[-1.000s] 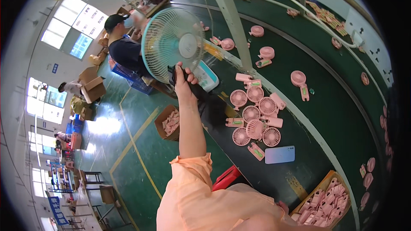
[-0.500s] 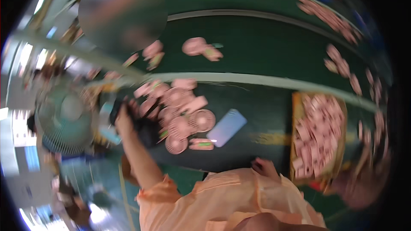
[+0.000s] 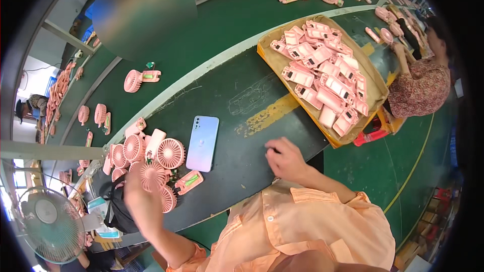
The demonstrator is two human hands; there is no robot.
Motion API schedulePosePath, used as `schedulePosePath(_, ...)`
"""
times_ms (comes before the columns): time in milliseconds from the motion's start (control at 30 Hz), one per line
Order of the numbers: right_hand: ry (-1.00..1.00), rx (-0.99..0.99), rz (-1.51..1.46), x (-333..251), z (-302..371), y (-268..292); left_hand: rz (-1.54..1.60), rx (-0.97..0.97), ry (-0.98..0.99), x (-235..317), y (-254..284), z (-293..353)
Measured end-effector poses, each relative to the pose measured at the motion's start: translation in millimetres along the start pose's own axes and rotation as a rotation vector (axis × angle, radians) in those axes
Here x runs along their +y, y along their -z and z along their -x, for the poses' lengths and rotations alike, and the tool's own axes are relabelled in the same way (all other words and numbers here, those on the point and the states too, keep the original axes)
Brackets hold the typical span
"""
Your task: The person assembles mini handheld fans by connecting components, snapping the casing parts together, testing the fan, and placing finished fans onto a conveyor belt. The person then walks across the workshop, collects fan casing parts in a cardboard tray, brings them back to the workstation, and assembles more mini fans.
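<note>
Near ribbed round fans (image 3: 170,153), the left fingers (image 3: 134,181) blur, grip unclear; right fingers (image 3: 277,144) curl, loosely parted.

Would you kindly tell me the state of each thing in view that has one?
Left hand: blurred, grip unclear.
Right hand: fingers partly bent, nothing visible in it.
Smartphone: flat on the table, camera side up.
Small pink fans: clustered together on the table.
Pink casings: heaped in the box.
Box: open-topped, well filled.
Black fabric: crumpled.
Larger caged fan: running or off, unclear.
</note>
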State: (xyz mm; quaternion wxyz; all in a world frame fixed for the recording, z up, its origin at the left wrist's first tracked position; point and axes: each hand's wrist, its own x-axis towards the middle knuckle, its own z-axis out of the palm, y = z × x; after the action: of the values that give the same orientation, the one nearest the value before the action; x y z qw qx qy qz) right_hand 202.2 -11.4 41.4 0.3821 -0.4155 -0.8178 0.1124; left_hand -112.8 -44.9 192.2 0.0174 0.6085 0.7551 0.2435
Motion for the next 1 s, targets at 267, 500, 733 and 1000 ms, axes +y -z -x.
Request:
schedulePosePath(267,-0.180,0.005,0.268,36,-20,36,0.484,-0.606,-0.597,44,-73,79)
schedulePosePath(500,-0.226,-0.016,0.381,50,-23,38,0.475,-0.573,-0.671,55,-111,89)
schedulePosePath(733,-0.266,-0.377,0.369,26,-119,17,0.691,-0.543,-0.575,55,-134,50)
schedulePosePath(1000,0.053,-0.401,-0.013,23,-352,-119,1.094,-0.631,-0.284,43,-180,35)
